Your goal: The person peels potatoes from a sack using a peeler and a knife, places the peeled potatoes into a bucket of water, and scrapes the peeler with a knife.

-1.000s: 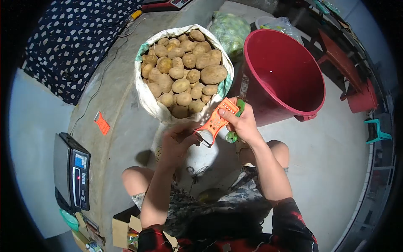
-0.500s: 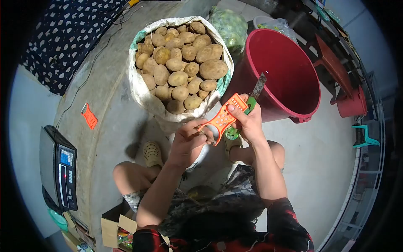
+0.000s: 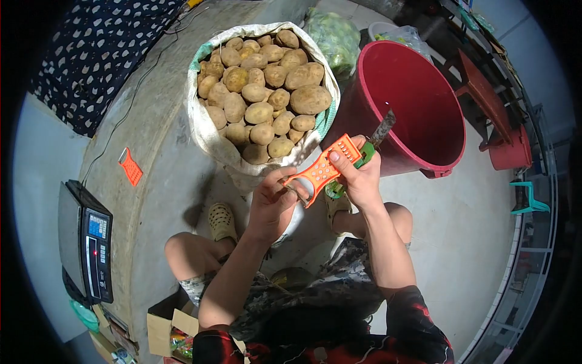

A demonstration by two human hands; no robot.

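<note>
The right hand (image 3: 363,178) is closed around an orange peeler (image 3: 321,173) and a knife (image 3: 366,154) with a green handle, the thumb pressed on the peeler's perforated end and the blade pointing toward the rim of a red bucket (image 3: 412,79). Fingertips of the left hand (image 3: 273,205) pinch the peeler's forked end. The peeler is held in midair, just off the near edge of a white sack (image 3: 199,118) full of potatoes (image 3: 259,113). Also, 1 similar orange tool (image 3: 131,170) lies near the floor-side edge of the concrete ledge (image 3: 159,121), beyond 1 digital scale (image 3: 99,261).
</note>
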